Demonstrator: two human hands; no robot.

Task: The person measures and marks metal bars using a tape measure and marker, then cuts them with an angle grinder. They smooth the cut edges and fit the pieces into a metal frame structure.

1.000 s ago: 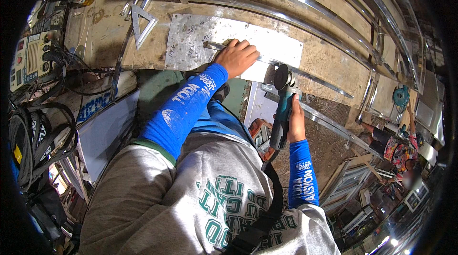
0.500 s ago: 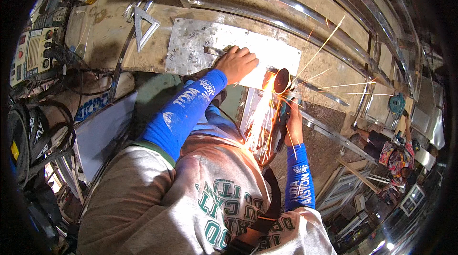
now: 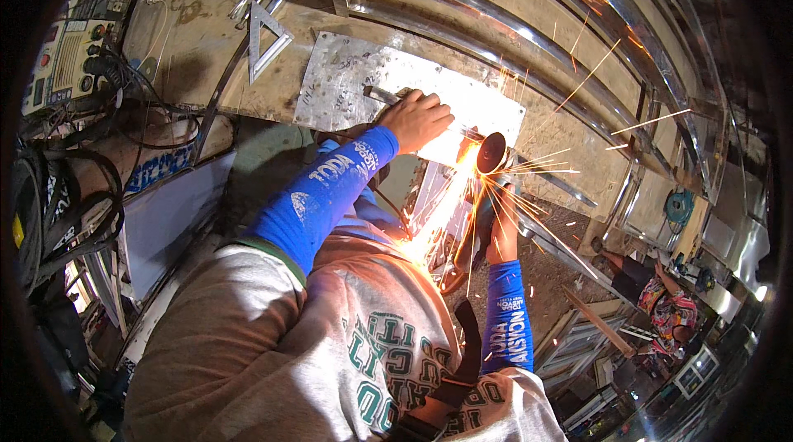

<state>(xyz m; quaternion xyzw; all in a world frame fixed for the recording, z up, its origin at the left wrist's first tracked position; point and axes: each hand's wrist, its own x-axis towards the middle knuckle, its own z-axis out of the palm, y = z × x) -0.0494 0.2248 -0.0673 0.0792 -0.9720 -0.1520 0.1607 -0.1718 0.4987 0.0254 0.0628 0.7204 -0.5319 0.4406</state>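
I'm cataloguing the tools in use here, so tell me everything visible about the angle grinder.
The angle grinder has a dark, round disc at its far end, meeting the metal strip and throwing bright orange sparks, densest toward the picture's lower left. Its dark, plastic-looking body slants down the picture, gripped by the right hand. Sparks and glare hide much of the body; its switch cannot be made out.

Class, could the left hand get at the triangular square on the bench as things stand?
Probably not without letting go: the left hand grips the metal bar, though the way across the metal plate to the triangular square looks free.
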